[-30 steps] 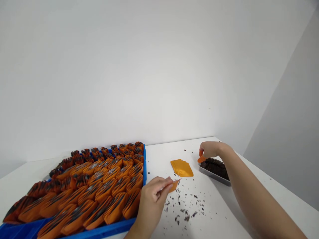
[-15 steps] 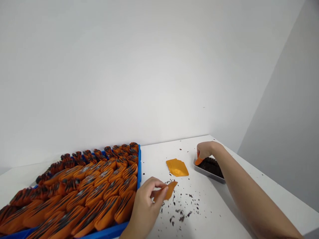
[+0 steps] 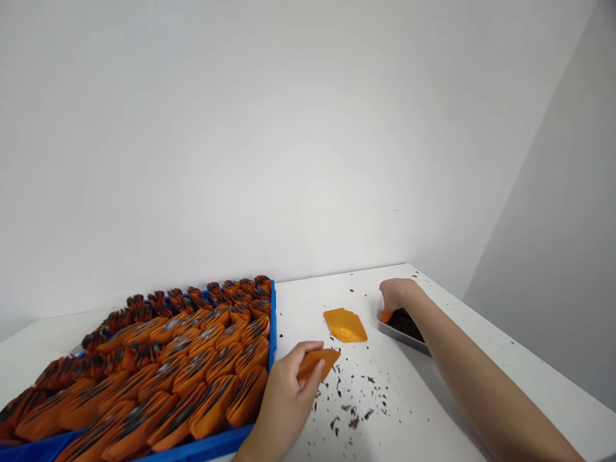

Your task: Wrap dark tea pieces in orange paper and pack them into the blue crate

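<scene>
My left hand (image 3: 294,385) pinches a small orange paper pouch (image 3: 323,363) between thumb and fingers, above the white table. At the right, my right hand (image 3: 397,294) reaches down into a shallow grey tray (image 3: 403,338) of dark, crumbly flakes (image 3: 405,325). Its fingers are closed on a small orange piece (image 3: 385,316), whose lower end dips among the flakes; most of it is hidden, so its kind is unclear. Between the hands lies a fanned stack of flat golden-orange pouches (image 3: 345,325).
A blue crate (image 3: 273,330) on the left is packed with rows of orange pouches (image 3: 212,359) showing dark upper edges. Dark crumbs (image 3: 353,422) are scattered over the white table (image 3: 385,436). A white wall (image 3: 308,141) rises behind the table.
My left fingers have shifted along the pouch and now wrap further around it. My right hand has sunk lower into the tray with the orange piece. The view has shifted slightly.
</scene>
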`<state>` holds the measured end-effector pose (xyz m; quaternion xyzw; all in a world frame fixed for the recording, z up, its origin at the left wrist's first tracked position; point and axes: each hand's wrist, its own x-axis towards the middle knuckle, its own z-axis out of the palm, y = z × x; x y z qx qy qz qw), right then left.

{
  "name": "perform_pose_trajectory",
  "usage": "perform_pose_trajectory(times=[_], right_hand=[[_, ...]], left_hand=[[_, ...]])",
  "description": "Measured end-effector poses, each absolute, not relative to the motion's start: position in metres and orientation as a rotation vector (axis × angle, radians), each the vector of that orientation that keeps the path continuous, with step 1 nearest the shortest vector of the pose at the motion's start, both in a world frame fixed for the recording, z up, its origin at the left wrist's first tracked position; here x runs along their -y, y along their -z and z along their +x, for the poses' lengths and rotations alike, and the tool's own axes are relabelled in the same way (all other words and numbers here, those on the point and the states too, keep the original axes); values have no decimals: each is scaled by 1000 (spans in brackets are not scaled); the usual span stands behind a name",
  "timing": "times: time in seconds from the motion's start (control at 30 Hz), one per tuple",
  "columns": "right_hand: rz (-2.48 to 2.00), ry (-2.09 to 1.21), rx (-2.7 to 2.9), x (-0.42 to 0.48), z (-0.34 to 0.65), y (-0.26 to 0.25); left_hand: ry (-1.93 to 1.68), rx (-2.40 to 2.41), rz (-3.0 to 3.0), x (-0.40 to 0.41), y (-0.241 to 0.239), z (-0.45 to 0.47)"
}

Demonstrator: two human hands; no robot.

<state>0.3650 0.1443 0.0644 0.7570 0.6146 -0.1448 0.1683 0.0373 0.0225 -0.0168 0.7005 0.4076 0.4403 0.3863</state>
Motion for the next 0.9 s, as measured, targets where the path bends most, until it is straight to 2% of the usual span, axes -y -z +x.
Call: perform_pose_trajectory(times=[0.23,0.37,0.9], right_hand=[[2132,411,-1809,-146,363,-64],[2116,453,-1904,-143,367,-72],[1988,627,-2553,-95,379,-132]], left_hand=[[-1182,-865,1856,-26,18,38],[-1035,-868,1712,-23,13,36],[-936,-855,1679,-18,5,37]])
